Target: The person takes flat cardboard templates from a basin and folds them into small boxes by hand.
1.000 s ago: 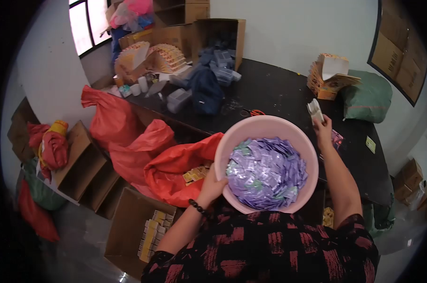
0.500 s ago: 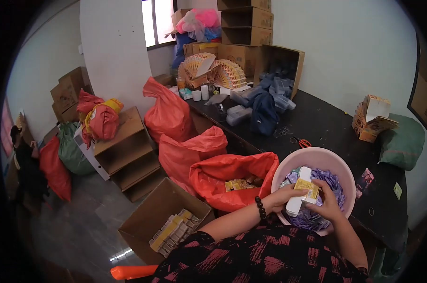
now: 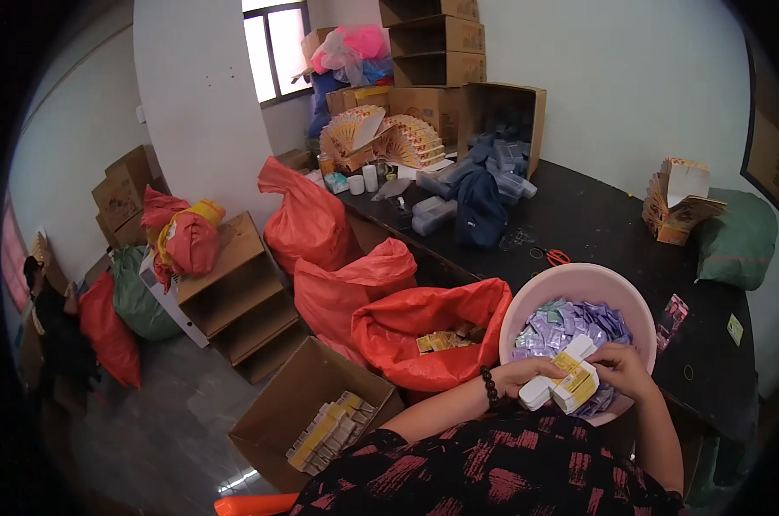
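A small yellow-and-white carton (image 3: 575, 384) with white flaps is held above the near side of a pink basin (image 3: 640, 320). My left hand (image 3: 527, 371), with a dark bead bracelet at the wrist, is closed around the carton's left side. At its right end, the fingers of my right hand (image 3: 625, 368) pinch the carton near a raised white flap. Beneath both hands the basin holds many small purple sachets (image 3: 570, 327), a few greenish ones among them. What is inside the carton is hidden from me.
Left of the basin stands an open red sack (image 3: 389, 344) with yellow cartons inside. A cardboard box (image 3: 260, 430) holds stacked cartons. On the black table (image 3: 579, 224) lie red-handled scissors (image 3: 557, 256), a navy bag (image 3: 480, 206) and plastic containers (image 3: 432, 213). Another person (image 3: 58, 318) is at far left.
Both hands and the carton have shifted slightly down and right, toward my body. The carton has turned, showing its yellow side more, and my right fingers have moved to its flap end.
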Tool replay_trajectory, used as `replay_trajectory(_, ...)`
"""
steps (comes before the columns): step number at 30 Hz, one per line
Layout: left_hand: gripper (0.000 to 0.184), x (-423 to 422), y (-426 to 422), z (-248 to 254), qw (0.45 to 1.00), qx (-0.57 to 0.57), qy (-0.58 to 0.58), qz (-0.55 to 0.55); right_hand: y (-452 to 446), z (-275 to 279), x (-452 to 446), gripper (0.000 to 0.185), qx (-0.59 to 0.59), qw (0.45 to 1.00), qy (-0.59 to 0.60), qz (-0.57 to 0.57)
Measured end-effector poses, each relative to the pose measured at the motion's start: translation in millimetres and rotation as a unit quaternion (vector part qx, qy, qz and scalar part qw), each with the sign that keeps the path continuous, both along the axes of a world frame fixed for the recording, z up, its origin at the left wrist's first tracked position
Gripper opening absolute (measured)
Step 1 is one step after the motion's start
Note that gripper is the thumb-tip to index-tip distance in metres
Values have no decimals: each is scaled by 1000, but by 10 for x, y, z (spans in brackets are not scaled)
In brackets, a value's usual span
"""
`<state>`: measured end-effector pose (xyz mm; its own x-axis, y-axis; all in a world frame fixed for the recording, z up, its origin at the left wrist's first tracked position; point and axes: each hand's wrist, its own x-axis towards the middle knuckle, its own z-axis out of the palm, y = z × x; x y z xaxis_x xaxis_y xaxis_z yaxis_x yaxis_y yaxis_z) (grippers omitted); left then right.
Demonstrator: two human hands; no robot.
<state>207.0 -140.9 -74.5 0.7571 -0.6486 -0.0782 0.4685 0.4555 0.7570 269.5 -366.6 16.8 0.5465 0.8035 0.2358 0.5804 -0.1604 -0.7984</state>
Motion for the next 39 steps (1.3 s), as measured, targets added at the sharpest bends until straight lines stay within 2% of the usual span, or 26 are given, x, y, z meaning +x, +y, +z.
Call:
replay_trajectory(1,38,19,-25,-31,1000,12,-16,-2,-3,39,-27,14,-45,992,-117,7)
replay_trajectory(6,39,-61,-57,77,999,38,-11,-17,16,66,-30,10,-57,987,-148,41)
replay_trajectory(8,40,-55,-82,105,998,56,-17,-34,-49,58,-21,9,-88,990,-98,52)
replay_trajectory(12,40,-79,-115,183,998,57,-19,-26,-157,65,-23,10,-87,989,-98,61)
replay_trajectory(14,40,-40,-123,152,998,65,-15,-2,-244,38,-63,10,-64,997,-37,-1)
replay_trajectory(18,40,-52,-219,157,995,83,-15,44,-392,-156,-91,9,-42,998,-31,-34)
replay_trajectory(21,42,-18,-276,96,996,78,-19,38,-496,-263,-120,7,-8,999,-27,-39)
replay_trajectory(25,44,-24,-211,203,998,50,37,22,-686,-351,-123,5,-11,996,76,-50)
replay_trajectory(26,44,-52,-218,267,997,50,44,48,-711,-373,-118,5,-7,991,118,-55)
replay_trajectory(30,44,8,-167,267,991,12,55,120,-826,-285,-148,4,68,984,142,-79)
replay_trajectory(32,44,59,-123,301,991,24,19,134,-1051,-370,102,6,135,959,133,-210)
replay_trajectory(34,45,73,-108,402,972,104,-30,209,-1351,-500,474,8,216,922,92,-309)
replay_trajectory(36,46,128,-96,472,967,109,-48,225,-1939,-981,1186,8,301,861,93,-399)
replay_trajectory(37,47,204,-83,452,955,137,-82,248,-2081,-1096,1362,8,301,861,92,-399)
replay_trajectory(39,49,358,-62,391,935,195,-123,270,-2341,-1270,1572,9,247,754,131,-594)
